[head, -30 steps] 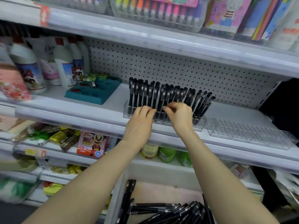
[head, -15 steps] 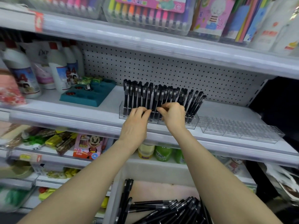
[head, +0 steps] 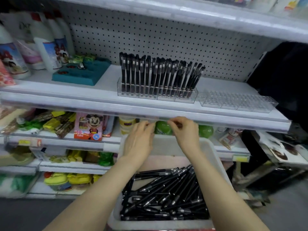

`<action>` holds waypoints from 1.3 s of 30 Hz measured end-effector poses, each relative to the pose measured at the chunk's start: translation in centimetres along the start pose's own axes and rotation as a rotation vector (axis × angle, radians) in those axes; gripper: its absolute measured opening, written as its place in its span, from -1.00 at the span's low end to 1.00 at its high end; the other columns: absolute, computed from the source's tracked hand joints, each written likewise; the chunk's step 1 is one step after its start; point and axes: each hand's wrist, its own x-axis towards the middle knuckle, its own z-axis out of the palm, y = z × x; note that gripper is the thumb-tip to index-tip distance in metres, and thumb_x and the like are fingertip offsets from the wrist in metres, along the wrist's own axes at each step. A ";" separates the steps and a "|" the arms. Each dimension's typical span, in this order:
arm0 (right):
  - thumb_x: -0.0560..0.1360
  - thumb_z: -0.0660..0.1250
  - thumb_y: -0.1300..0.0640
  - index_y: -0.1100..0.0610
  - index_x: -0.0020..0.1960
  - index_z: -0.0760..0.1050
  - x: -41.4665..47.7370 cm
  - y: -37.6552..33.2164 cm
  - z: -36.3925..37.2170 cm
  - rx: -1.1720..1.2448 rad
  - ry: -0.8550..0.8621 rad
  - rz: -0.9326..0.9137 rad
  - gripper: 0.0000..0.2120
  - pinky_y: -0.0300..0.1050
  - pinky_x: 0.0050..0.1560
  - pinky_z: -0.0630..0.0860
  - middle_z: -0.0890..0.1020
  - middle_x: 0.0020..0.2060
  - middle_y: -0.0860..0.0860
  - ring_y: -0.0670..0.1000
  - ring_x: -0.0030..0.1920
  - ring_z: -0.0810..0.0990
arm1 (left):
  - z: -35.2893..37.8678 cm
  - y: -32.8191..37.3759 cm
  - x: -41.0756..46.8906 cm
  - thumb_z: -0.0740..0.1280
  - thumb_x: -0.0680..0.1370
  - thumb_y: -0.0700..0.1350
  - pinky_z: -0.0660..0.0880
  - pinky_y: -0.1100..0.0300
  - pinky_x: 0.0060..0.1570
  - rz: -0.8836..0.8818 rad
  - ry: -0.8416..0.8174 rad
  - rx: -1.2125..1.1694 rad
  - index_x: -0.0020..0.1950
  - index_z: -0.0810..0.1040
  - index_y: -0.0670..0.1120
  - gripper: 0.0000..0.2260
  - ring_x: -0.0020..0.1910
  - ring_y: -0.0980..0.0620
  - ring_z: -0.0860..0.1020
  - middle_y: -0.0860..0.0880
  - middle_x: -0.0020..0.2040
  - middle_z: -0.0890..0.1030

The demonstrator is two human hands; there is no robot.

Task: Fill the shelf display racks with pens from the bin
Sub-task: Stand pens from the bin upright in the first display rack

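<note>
A white bin [head: 215, 155] is seen at six o'clock in the view. Its left wall is partly hidden behind the left forearm and its near edge is cut close by the frame. Loose pens [head: 166, 194], black, are heaped across one another in its near half, and the far part of its floor is left bare.

At twelve o'clock from the bin, on the middle shelf [head: 83, 104], a clear rack [head: 156, 95] is packed with standing pens [head: 160, 75], those at its three o'clock end leaning rightward. Just beside it, at three o'clock, a second clear rack [head: 236, 104] is seen without pens, its cells hard to make out through the clear plastic.

Both hands are held over the far wall of the bin, just under the shelf's front edge and near each other. The left hand [head: 138, 142] is shown back-up with fingers relaxed and nearly straight, nothing gripped. The right hand [head: 186, 135] has its fingers bent toward the thumb; motion blur covers the tips, so it cannot be told whether anything is pinched.

Green round containers [head: 205, 130] are half hidden behind the shelf edge and the hands. At ten o'clock, white bottles [head: 46, 45] and a teal tray [head: 83, 75] are blurred, their labels unreadable.
</note>
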 end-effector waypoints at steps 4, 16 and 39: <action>0.49 0.44 0.04 0.08 -0.15 0.67 -4.8 3.2 1.1 -0.026 -0.319 0.101 -0.88 -0.22 -0.23 0.49 0.61 -0.37 -0.16 -0.19 -0.38 0.54 | 1.5 -0.8 -1.9 0.27 0.58 -0.12 0.44 0.01 0.00 -0.015 -0.040 0.102 0.30 0.53 -0.03 -0.71 0.06 -0.17 0.48 -0.10 0.08 0.57; 0.39 0.51 0.05 0.09 -0.18 0.67 -6.6 4.8 3.4 -0.106 -0.910 0.069 -0.89 -0.16 -0.03 0.51 0.69 -0.20 -0.05 -0.05 -0.15 0.61 | 1.8 -0.9 -1.4 0.27 0.59 -0.16 0.37 0.02 0.00 -0.064 -0.058 0.127 0.28 0.54 0.03 -0.72 0.01 -0.15 0.46 -0.07 0.01 0.57; 0.47 0.43 0.33 0.19 0.09 0.57 3.9 -0.3 -2.7 0.735 -0.309 0.241 -0.79 -0.26 -0.18 0.57 0.60 -0.29 0.00 -0.09 -0.29 0.56 | -3.2 3.7 3.9 0.21 0.59 -0.07 0.37 0.16 0.04 0.115 0.123 0.085 0.07 0.63 -0.07 -0.78 0.03 -0.03 0.45 -0.01 -0.03 0.57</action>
